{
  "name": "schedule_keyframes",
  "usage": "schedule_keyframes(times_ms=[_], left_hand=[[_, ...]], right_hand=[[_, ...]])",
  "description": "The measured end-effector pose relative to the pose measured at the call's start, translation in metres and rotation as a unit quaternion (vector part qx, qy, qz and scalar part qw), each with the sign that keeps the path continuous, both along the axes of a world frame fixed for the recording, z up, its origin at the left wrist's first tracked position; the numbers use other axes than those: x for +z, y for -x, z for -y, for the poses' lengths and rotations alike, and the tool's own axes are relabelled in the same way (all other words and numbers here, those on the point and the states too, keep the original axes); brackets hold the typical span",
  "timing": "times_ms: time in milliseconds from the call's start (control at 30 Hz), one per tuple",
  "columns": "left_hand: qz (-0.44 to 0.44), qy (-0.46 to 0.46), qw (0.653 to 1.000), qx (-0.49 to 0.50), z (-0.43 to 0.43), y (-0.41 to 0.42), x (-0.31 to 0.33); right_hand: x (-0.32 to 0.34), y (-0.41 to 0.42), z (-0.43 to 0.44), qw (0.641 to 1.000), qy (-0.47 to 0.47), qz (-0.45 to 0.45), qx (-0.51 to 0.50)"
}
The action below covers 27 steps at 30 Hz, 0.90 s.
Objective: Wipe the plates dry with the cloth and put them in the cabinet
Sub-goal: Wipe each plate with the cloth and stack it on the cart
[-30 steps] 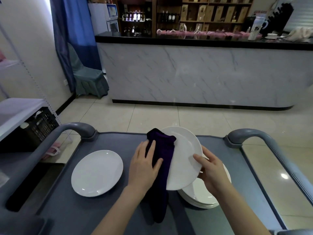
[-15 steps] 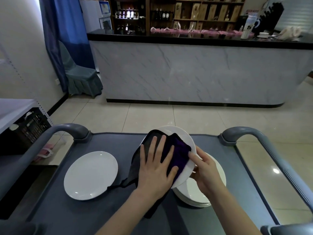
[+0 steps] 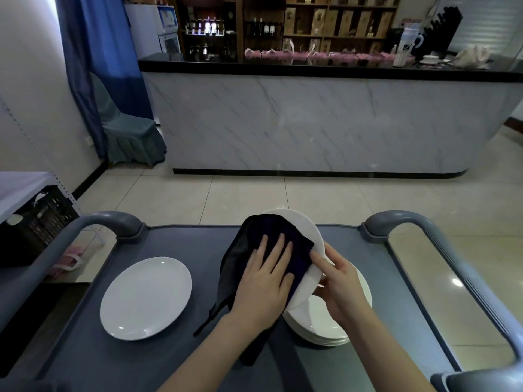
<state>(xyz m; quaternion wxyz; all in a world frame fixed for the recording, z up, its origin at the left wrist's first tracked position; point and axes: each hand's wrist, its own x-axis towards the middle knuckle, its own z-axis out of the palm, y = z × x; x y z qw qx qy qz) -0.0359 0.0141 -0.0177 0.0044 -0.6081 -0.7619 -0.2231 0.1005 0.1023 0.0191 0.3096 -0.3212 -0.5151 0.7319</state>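
Pressing cloth [image 3: 271, 236] onto plate [image 3: 305, 222], left hand [image 3: 264, 281] fingers straight, further across than before; right hand [image 3: 339, 287] fingers pinch rim.

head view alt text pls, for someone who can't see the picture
A person's left hand presses a dark purple cloth flat against a white tilted plate, which the right hand holds by its rim above a stack of plates on a grey cart. A lone plate lies flat on the cart to the left.
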Motion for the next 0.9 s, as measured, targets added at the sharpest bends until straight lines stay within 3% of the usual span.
schedule_keyframes(times_ms=[167,333,433,600,700,833,900], left_hand=[[-0.016,0.066,0.997,-0.024,-0.006,0.033,-0.004],[0.021,0.015,0.999,0.018,-0.011,0.051,0.008],[0.076,-0.018,0.996,0.031,-0.012,0.057,0.022],[0.222,-0.065,0.973,-0.01,-0.001,0.068,0.037],[0.236,-0.062,0.97,-0.018,0.007,0.071,0.041],[0.28,-0.083,0.956,-0.025,0.014,0.065,0.042],[0.257,-0.099,0.961,-0.032,0.013,0.061,0.044]], right_hand=[[0.0,-0.003,0.006,0.999,-0.008,0.01,0.03],[0.005,-0.007,0.01,0.996,-0.043,0.034,0.075],[0.015,-0.009,0.01,0.987,-0.111,0.057,0.101],[0.035,-0.004,0.0,0.943,-0.281,0.143,0.102],[0.042,0.006,-0.005,0.906,-0.368,0.198,0.059],[0.047,0.016,-0.011,0.891,-0.394,0.226,0.008],[0.05,0.02,-0.011,0.879,-0.413,0.237,0.025]])
